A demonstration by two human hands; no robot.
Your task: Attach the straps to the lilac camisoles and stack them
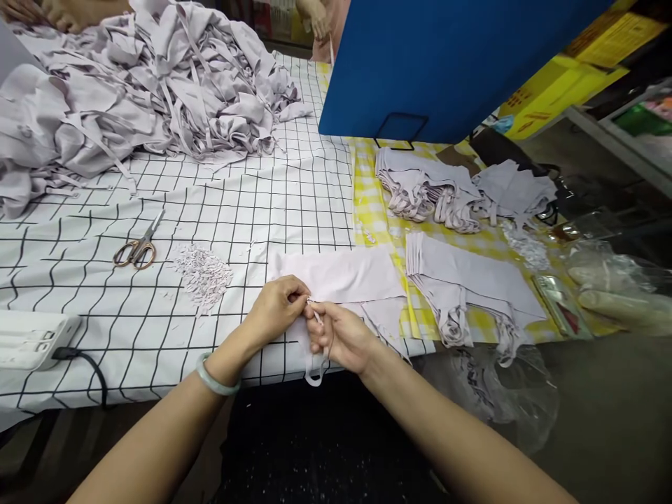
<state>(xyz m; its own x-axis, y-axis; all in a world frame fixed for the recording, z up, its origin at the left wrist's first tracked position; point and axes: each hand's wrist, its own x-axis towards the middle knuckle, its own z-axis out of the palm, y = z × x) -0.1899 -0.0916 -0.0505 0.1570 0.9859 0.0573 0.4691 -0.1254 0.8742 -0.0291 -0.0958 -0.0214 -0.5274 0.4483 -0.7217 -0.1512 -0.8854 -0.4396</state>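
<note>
A pale pinkish-grey fabric piece (341, 273) lies flat at the table's front edge, with a thin strap looping down over the edge. My left hand (278, 306) is closed at the strap's end, thumb and fingertips pinched together. Right beside it, fingers curled, my right hand (339, 334) holds the strap too, and the two hands' fingertips meet. A tiny light piece shows between them, too small to make out. Scissors (137, 250) with copper-coloured handles rest on the checked cloth, left of a small heap of pale scraps (204, 276).
A large pile of similar fabric (183, 84) covers the back left. Stacked pieces (467, 276) and more bundles (428, 185) lie at the right, below a blue board (435, 63). A white power strip (36, 339) sits front left. Another person's hand (315, 17) shows behind the table.
</note>
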